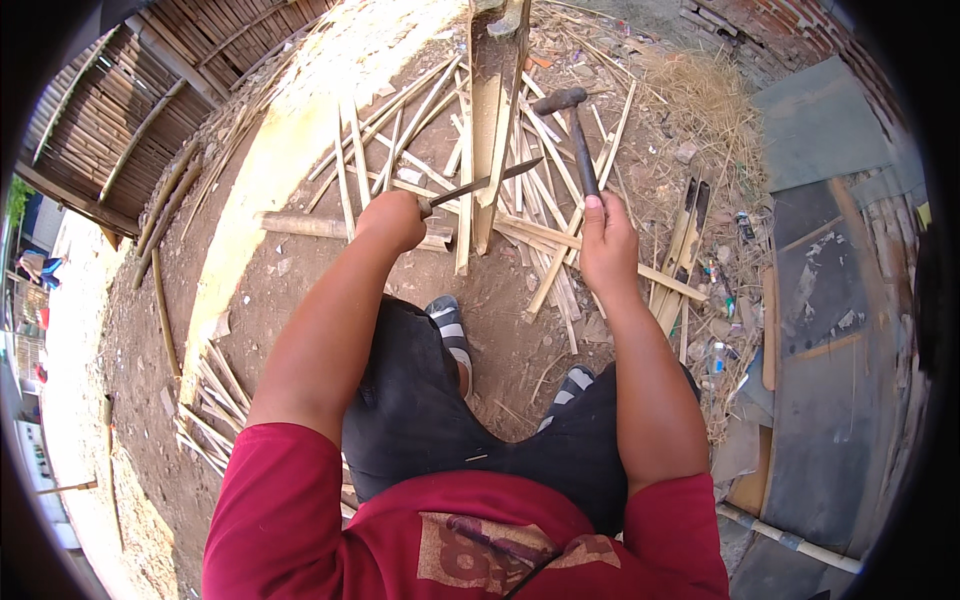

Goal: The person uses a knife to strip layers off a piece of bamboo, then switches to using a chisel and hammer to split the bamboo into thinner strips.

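Note:
My left hand [394, 220] is closed round the handle of a long dark knife [482, 184]. The blade points right and lies across a split bamboo pole [487, 110], whose near end is parted into strips. In my right hand [608, 238] is a hammer [582, 145], gripped by its handle with the thumb laid along it. The dark hammer head is raised to the right of the bamboo, apart from the knife. Under and around the pole, many thin bamboo strips [545, 283] lie crisscrossed on the dirt.
A cut bamboo length [300, 224] lies on the ground to the left. More strips [212, 405] are piled at lower left. Dark split bamboo pieces [688, 240], straw [705, 95] and litter lie right, beside grey sheets [830, 270]. My sandalled feet [452, 330] stand close to the strips.

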Motion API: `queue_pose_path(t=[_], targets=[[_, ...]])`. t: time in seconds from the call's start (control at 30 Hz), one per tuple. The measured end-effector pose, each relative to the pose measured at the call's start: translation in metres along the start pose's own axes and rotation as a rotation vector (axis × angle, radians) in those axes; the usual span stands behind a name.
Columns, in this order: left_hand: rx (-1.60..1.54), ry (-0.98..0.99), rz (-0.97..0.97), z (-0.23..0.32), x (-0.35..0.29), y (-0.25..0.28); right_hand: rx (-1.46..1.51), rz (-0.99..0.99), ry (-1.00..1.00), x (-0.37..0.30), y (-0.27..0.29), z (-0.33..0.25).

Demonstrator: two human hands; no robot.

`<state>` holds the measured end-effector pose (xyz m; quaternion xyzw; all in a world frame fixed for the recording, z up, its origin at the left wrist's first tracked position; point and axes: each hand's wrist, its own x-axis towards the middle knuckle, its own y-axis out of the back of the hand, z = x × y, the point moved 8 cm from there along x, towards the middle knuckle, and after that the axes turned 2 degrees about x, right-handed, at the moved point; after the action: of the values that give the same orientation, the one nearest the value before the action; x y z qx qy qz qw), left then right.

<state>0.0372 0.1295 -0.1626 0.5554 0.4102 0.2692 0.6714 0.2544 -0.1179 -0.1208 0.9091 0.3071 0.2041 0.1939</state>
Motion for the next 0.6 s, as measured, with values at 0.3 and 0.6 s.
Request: queue_pose_path(t=[0.3,0.6], targets=[[0.037,-0.048,0.021,0.006,0.009,-0.015,-0.215,-0.069,-0.056,-0.001,-0.025,0.041],[-0.014,-0.044,-0.011,0.014,0.004,0.000,-0.233,-0.061,-0.128,-0.001,-0.019,0.043]])
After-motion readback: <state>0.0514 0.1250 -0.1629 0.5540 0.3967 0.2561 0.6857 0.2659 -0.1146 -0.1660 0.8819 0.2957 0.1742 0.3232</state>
